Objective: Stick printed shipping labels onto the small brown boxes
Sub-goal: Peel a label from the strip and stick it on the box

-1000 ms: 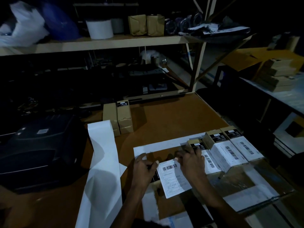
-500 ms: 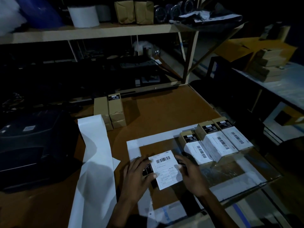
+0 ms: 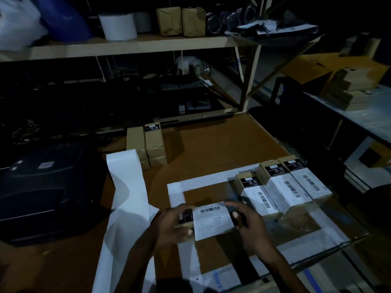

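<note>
A small brown box (image 3: 186,236) with a white barcode shipping label (image 3: 213,220) on its top sits between my hands over the table's front. My left hand (image 3: 171,227) grips the box's left end, where a black product sticker shows. My right hand (image 3: 247,225) is at the box's right end, fingers curled against it and motion-blurred. Three labelled boxes (image 3: 285,187) stand side by side to the right. A stack of unlabelled brown boxes (image 3: 148,146) stands further back.
A long white strip of label backing paper (image 3: 124,199) trails from the black label printer (image 3: 46,187) on the left. White tape (image 3: 175,193) outlines a rectangle on the brown table. A shelf (image 3: 127,47) with a paper roll and wrapped parcels runs across the back.
The labelled box has been turned between both hands and shifted towards me, its label now facing more squarely up. My right hand has moved from the label's edge to the box's right end.
</note>
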Available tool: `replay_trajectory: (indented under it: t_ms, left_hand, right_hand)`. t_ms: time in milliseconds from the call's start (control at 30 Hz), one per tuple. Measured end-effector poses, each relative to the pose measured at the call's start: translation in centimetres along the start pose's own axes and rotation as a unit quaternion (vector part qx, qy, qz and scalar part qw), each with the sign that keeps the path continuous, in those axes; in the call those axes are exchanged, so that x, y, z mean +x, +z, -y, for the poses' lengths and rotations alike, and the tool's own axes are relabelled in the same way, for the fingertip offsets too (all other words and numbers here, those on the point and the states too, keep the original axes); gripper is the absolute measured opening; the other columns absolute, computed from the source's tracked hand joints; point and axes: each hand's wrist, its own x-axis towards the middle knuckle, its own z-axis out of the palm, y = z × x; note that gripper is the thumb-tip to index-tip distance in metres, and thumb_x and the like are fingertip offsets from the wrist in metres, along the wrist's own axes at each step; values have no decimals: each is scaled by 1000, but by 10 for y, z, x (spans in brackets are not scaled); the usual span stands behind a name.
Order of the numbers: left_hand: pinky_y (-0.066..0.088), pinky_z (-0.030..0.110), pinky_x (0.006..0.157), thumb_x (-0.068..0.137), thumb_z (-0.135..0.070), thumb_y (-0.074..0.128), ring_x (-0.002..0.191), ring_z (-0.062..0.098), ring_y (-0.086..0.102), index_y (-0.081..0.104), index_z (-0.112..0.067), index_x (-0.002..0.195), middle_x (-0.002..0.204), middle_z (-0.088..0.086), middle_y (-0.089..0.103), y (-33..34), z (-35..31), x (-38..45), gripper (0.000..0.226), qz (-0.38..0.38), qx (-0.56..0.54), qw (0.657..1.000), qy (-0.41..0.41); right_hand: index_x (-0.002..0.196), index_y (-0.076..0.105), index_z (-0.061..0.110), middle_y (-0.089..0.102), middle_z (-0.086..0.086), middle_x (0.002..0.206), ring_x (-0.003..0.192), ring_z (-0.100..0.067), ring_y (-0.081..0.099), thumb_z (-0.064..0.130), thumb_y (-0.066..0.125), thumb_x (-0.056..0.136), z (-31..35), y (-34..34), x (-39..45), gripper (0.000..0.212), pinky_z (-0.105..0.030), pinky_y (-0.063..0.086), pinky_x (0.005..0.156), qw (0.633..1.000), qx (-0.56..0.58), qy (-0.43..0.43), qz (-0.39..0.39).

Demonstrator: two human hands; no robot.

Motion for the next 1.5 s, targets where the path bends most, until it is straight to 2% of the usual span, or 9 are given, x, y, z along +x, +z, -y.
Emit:
replay_trajectory:
  t_ms: [167, 333, 467, 567, 667, 833, 1033, 1333, 1500]
  left_hand:
    - [52, 12, 77, 90, -13, 73, 112, 1, 54, 35, -35, 142, 133, -3, 54, -26, -13, 28, 68, 48, 4, 996, -69]
    - [51, 31, 102, 92, -18, 69, 124, 16, 57, 49, -41, 134, 128, -4, 65, -27, -12, 46, 52, -66, 59, 995, -47]
    - [52, 24, 98, 89, -3, 70, 123, 10, 55, 47, -43, 135, 123, -12, 62, -21, -18, 53, 65, -82, 59, 995, -20]
    - [52, 20, 95, 82, -20, 82, 122, 8, 55, 47, -44, 139, 125, -13, 60, -23, -18, 56, 71, -63, 6, 998, -11]
    - [51, 21, 97, 68, -37, 91, 123, 7, 51, 44, -45, 141, 134, -14, 55, -22, -20, 56, 87, -15, -8, 1000, -12]
    - [53, 19, 91, 66, -35, 92, 117, 1, 50, 52, -37, 135, 130, -24, 52, -20, -19, 59, 79, 18, 16, 1000, -1]
    - [54, 40, 95, 66, -44, 91, 117, 8, 58, 64, -33, 124, 123, -14, 64, -19, -15, 60, 65, 18, 31, 999, 21]
    - [53, 49, 97, 72, -40, 87, 119, 12, 59, 66, -32, 122, 124, -13, 65, -18, -19, 56, 55, 22, 35, 998, 54]
    - [51, 34, 100, 78, -31, 84, 121, 3, 53, 60, -32, 131, 131, -14, 60, -24, -24, 60, 58, 76, 61, 993, 59]
  right_hand:
    - [121, 67, 25, 64, 15, 115, 113, -10, 59, 4, 62, 96, -1, 2, 14, 33, -7, 46, 84, 999, -25, 17, 11]
    - [125, 67, 20, 66, 5, 119, 113, -12, 58, 15, 72, 91, -1, 0, 37, 35, -25, 48, 93, 995, -70, 63, 32]
    - [126, 62, 22, 62, 9, 123, 119, -9, 54, 12, 75, 88, -7, -9, 53, 41, -18, 45, 90, 992, -20, 81, 93]
    - [131, 61, 17, 65, 2, 127, 125, -15, 56, 10, 76, 87, -13, -12, 59, 47, -29, 46, 100, 990, 7, 80, 119]
    - [124, 63, 24, 67, 8, 123, 119, -3, 56, 6, 73, 89, -12, -13, 59, 40, -13, 44, 92, 987, 36, 70, 141]
    - [125, 62, 27, 68, 13, 123, 118, 4, 57, 13, 80, 84, -16, -20, 57, 46, -11, 46, 93, 982, 59, 35, 176]
    - [123, 66, 25, 70, 11, 121, 117, -8, 62, 24, 92, 69, -17, -13, 55, 60, -28, 52, 97, 985, 52, 12, 162]
    - [115, 68, 39, 68, 8, 119, 109, 0, 63, 24, 90, 73, -18, -8, 47, 51, -16, 52, 87, 991, 58, -1, 123]
    - [123, 63, 36, 62, 11, 126, 117, 2, 58, 17, 91, 72, -16, -9, 50, 61, -13, 50, 90, 987, 33, -32, 155]
